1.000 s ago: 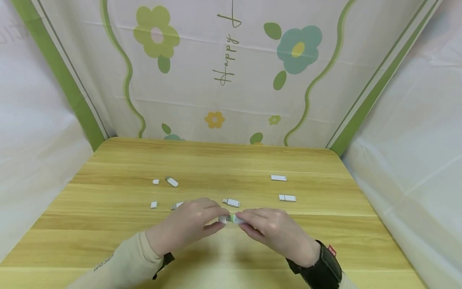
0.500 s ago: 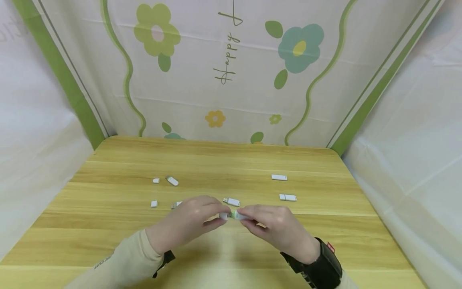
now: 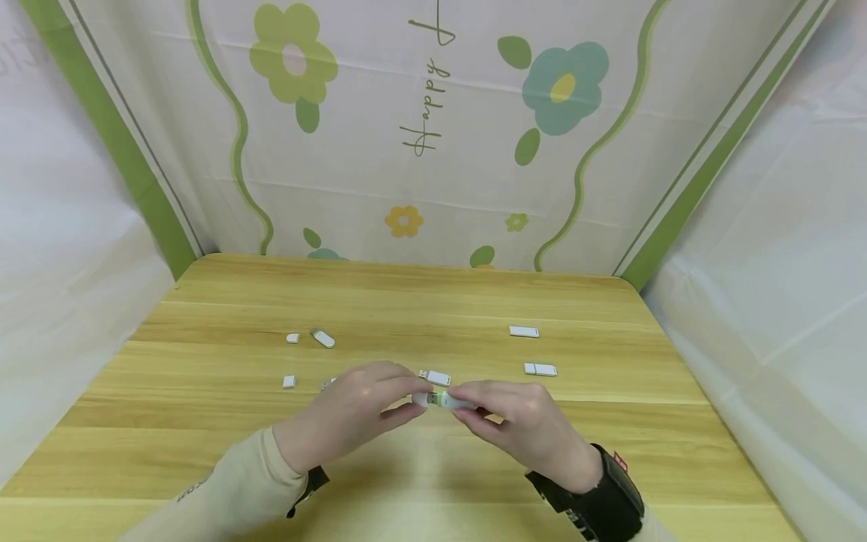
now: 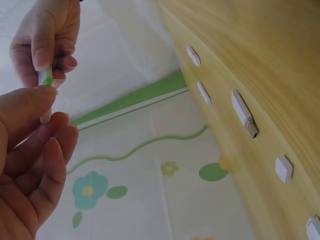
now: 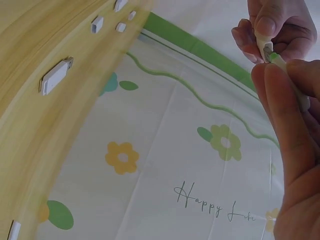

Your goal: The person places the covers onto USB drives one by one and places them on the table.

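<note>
Between thumb and fingertips, my left hand (image 3: 359, 400) pinches a small white cap (image 3: 419, 400). My right hand (image 3: 524, 415) grips the white body of a USB stick (image 3: 454, 401) with a green band at its plug end. Cap and stick are lined up end to end above the table. The metal plug (image 5: 268, 50) shows between them in the right wrist view, its tip at the cap's mouth. Just beyond the hands lies an uncapped USB stick (image 3: 437, 378). Another stick (image 3: 328, 384) is mostly hidden behind my left hand.
On the wooden table (image 3: 203, 452), to the left, lie a rounded cap (image 3: 293, 339), an uncapped USB stick (image 3: 323, 339) and a square cap (image 3: 289, 382). On the right are two white sticks, one farther back (image 3: 524, 331) and one nearer (image 3: 540, 369). A flowered curtain (image 3: 366, 150) hangs behind.
Both hands have moved slightly up in the head view with the cap and the USB stick. My left hand now covers more of the stick behind it. The metal plug still shows.
</note>
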{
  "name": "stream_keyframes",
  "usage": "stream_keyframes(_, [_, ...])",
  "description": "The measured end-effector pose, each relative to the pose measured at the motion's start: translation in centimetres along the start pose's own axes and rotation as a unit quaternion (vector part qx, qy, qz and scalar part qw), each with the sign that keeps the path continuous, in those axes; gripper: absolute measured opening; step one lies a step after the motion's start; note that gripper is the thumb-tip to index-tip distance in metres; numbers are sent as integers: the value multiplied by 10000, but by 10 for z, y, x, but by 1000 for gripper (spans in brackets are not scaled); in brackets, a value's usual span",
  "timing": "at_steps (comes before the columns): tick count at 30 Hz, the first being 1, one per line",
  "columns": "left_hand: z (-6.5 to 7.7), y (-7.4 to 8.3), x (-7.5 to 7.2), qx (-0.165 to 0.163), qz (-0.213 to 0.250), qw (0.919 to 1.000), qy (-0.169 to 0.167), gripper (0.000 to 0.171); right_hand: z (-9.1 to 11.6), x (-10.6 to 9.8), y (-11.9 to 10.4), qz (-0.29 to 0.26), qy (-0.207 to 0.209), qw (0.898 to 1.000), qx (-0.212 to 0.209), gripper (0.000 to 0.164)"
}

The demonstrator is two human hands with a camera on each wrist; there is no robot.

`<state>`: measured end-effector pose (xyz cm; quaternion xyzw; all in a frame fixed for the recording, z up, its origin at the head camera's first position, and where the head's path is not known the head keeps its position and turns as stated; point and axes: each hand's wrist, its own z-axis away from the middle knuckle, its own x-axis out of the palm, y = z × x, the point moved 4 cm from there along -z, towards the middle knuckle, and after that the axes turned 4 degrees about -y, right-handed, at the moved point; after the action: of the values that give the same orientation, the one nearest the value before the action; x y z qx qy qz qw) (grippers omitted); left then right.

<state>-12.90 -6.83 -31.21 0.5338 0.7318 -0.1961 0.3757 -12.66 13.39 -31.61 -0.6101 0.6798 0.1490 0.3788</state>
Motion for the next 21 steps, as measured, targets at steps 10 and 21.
stream_keyframes(10, [-3, 2, -2, 65, 70, 9999, -61, 35, 1, -1, 1, -138, -25, 9999, 81, 22])
stream_keyframes(21, [-7, 6, -3, 139, -36, 9999, 50, 35, 3, 4, 2, 141, -159, 9997, 90, 24])
